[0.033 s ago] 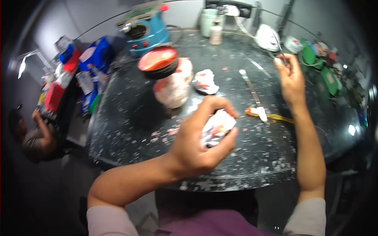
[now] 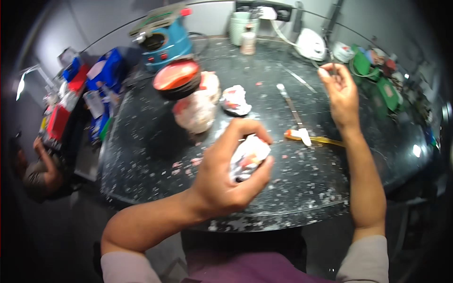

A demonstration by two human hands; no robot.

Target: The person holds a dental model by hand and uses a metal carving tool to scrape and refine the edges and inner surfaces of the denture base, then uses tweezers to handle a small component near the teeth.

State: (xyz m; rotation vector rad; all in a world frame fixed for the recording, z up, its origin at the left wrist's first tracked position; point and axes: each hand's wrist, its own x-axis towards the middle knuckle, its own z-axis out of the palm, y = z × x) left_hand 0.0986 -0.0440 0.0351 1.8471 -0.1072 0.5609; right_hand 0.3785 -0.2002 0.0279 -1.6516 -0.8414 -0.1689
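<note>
My left hand (image 2: 214,177) is curled round a white plaster-like lump with orange-red patches (image 2: 249,155), above the front of the dark speckled table (image 2: 155,155). My right hand (image 2: 340,85) is raised at the right, fingers pinched on a thin, dark metal tool (image 2: 331,55) that points up and is partly hidden by them. Beyond my left hand lies a similar white and red piece (image 2: 236,100). To its left, a round orange-red dish-like thing with a dark rim (image 2: 177,75) adjoins a bigger whitish lump (image 2: 196,113).
Between my hands lie a slim tool with a pale tip (image 2: 291,106) and an orange-ended yellow strip (image 2: 325,140). Behind stand a blue machine (image 2: 167,49), a pale green cup (image 2: 239,33), a bottle (image 2: 248,42) and a white device (image 2: 311,45). Another person (image 2: 42,170) sits at far left.
The whole view has shifted slightly, so things appear farther left. The tool in my right hand looks more upright. My left hand still grips the white lump.
</note>
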